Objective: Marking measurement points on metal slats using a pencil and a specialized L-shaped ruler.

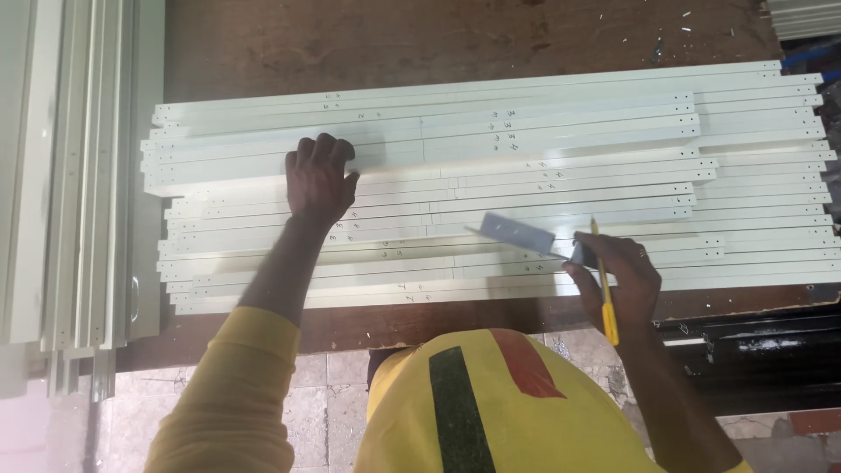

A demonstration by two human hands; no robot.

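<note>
Helmet (491, 403): yellow, glossy, dark and red stripes, nearest
Right hand (613, 271): closed around a yellow pencil (604, 293) and a grey metal angle piece (517, 233)
Left hand (320, 180): open, flat on the strips
Strips (526, 175): long pale flat profiles, drilled, covering the brown bench (350, 44)

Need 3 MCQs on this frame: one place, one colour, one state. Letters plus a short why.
1. Where does the left hand rest?
A. flat on the white metal strips
B. on the floor tiles
C. on the dark stand at right

2. What colour is the pencil in the right hand?
A. red
B. yellow
C. blue

3. How does the grey metal piece lie?
A. hanging off the table edge
B. standing upright on the floor
C. on the strips, held at one end by the right hand

Key: 1 A, the palm is spread on the strips; 2 B, its shaft is yellow; 3 C, it lies across the strips with the fingers at its end.
</note>
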